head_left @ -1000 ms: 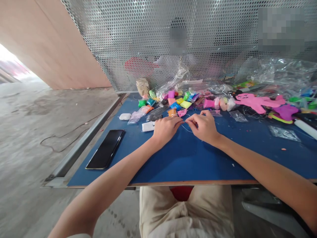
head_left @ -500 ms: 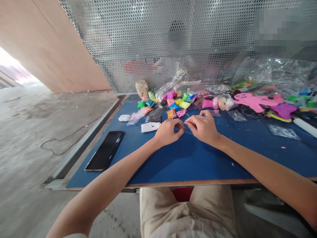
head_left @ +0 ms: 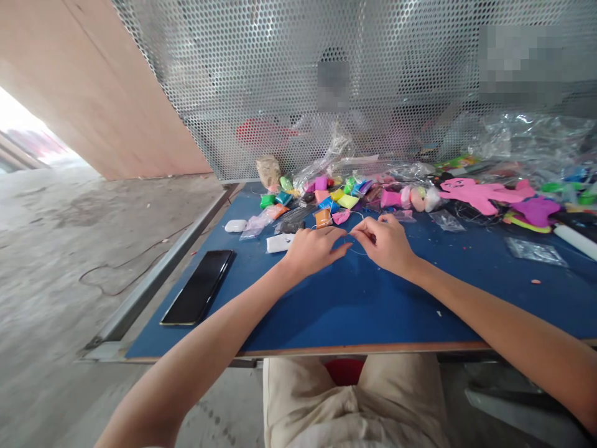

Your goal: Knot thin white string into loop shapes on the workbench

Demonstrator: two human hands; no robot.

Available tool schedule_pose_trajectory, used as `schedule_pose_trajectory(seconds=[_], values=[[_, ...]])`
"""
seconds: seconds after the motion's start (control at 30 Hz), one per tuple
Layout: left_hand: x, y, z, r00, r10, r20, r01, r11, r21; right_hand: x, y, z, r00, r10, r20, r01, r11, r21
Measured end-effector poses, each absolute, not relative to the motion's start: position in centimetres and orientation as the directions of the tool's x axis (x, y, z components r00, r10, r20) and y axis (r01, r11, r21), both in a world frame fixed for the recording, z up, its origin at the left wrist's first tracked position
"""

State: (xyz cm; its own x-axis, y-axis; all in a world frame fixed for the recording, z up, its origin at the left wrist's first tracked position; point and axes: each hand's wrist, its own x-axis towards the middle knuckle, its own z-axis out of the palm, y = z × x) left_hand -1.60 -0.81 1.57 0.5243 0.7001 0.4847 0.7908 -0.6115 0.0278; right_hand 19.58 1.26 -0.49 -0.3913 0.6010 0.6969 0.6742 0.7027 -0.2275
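Note:
A thin pale thread (head_left: 359, 252) loops around and below my fingertips above the blue table. My right hand (head_left: 386, 244) is closed, thumb and index finger pinching the thread. Close against it, my left hand (head_left: 313, 250) has its fingers stretched out and its thumb apart from them, fingertips nearly meeting those of the right. Whether the left fingers touch the thread is too small to tell. Just beyond the hands lie an orange clay packet (head_left: 322, 218) and a pink piece (head_left: 341, 216). A white packet (head_left: 278, 243) sits partly behind my left hand.
A black phone (head_left: 198, 287) and a white earbud case (head_left: 236, 225) lie on the left of the blue table (head_left: 354, 311). Several colourful clay packets, a pink figure cutout (head_left: 480, 191) and clear bags line the back, against a perforated metal panel (head_left: 280, 74).
My left thumb has moved away from its fingers, which are now straighter. The right hand keeps its pinch almost in place. The view has shifted slightly.

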Motion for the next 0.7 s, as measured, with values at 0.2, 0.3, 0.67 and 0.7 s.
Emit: schedule_pose_trajectory(seconds=[0.2,0.3,0.67,0.7], values=[[-2.3,-0.4,1.6,0.571,0.63,0.527,0.758,-0.651,-0.044,20.1,1.3,-0.1,-0.403,0.548,0.733,0.667,0.725,-0.175],[-2.5,-0.3,2.1,0.536,0.675,0.508,0.734,-0.669,0.114,20.1,1.1,0.0,-0.416,0.525,0.743,0.671,0.729,-0.139],[-3.4,0.3,2.2,0.527,0.64,0.559,0.592,-0.749,0.298,19.4,0.3,0.1,-0.358,0.616,0.702,0.631,0.714,-0.305],[-3.5,0.3,2.0,0.518,0.626,0.583,0.579,-0.758,0.299,19.4,0.3,0.1,-0.329,0.657,0.679,0.623,0.691,-0.367]])
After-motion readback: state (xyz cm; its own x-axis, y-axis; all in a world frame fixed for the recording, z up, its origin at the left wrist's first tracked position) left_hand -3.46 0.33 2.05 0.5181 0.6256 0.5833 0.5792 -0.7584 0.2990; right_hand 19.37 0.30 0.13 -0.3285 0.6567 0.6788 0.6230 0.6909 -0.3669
